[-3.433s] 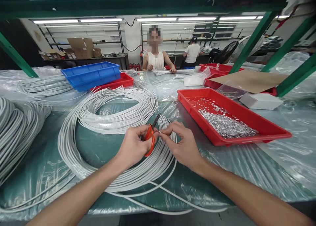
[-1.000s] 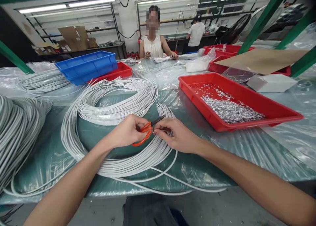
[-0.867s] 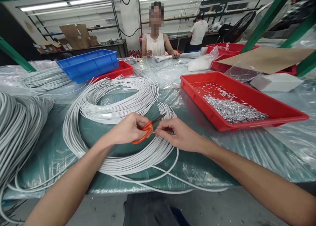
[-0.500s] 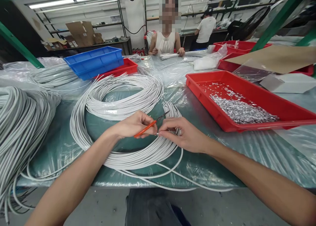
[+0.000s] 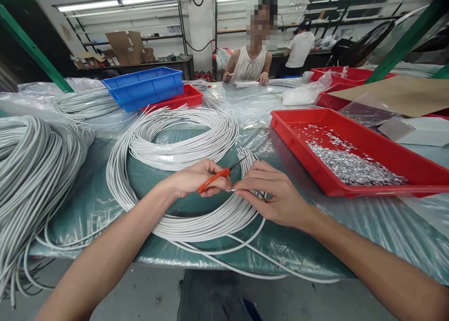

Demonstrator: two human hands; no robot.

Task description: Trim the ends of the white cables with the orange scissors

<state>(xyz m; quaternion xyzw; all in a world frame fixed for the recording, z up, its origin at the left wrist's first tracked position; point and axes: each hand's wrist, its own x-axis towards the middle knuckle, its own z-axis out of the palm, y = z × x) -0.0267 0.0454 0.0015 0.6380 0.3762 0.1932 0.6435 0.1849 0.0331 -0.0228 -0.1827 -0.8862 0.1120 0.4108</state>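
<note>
My left hand (image 5: 201, 178) is closed around a small pair of orange-handled scissors (image 5: 214, 180), whose dark pointed tip faces up and right. Between the thumb and fingers of my right hand (image 5: 268, 190) is the thin end of a white cable (image 5: 234, 190), which touches or nearly touches the left fingertips. What lies under the right palm is mostly hidden. Beneath both hands curves a coil of white cables (image 5: 206, 225), its cut ends (image 5: 247, 156) fanned out just behind the right hand. A second white coil (image 5: 182, 148) lies beyond it.
A red tray (image 5: 354, 190) of small shiny metal pieces stands at right. A thick cable bundle (image 5: 42, 171) hangs over the table's left edge. A blue bin (image 5: 145, 89) rests behind the coils. Across the table sits a co-worker (image 5: 249, 66); another person (image 5: 300, 47) is further back.
The whole view has shifted slightly, so things appear further right. My right-hand fingers have straightened and shifted a little on the cable end. The scissors stay in my left hand.
</note>
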